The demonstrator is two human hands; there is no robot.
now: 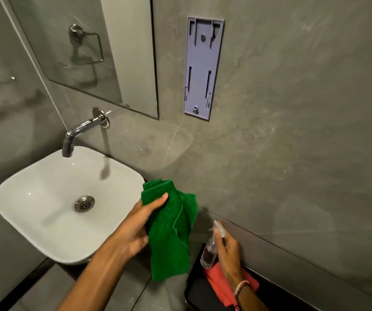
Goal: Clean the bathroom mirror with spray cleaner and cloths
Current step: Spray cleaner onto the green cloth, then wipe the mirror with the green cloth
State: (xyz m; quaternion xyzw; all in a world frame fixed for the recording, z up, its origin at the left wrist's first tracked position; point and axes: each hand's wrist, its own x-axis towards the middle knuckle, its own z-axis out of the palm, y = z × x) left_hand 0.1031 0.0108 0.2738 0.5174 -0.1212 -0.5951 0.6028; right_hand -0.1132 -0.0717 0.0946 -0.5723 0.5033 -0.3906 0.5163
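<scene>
The left hand (135,230) had its grip closed on a green cloth (169,232), thumb pressed across the folded top and fingers wrapped behind. The cloth hung lengthwise, its long axis near upright, the bunched top pointing toward the wall and the loose lower edge dangling free above the desk (122,286). It was held just right of the sink (52,198), overlapping that basin's right rim in the view; whether it touched the rim could not be told.

The right hand (227,250) had its grip shut around a clear spray bottle (210,250), fingers curled over the neck and trigger. The bottle's long axis leaned slightly, the nozzle end up and tipped toward the wall, the base low near a red cloth (223,283) that lay on a dark tray (200,292) at the desk's right end. Whether the base rested on anything was unclear.

The hands were near each other but apart, with a narrow gap between cloth and bottle. The wall (292,131) stood close behind and to the right, hemming the bottle in on that side. The mirror (95,52) hung up and left above the tap (79,131), its lower edge and right edge well above both hands, with open air between. A pale bracket (203,68) was fixed to the wall just beside the mirror's right edge.
</scene>
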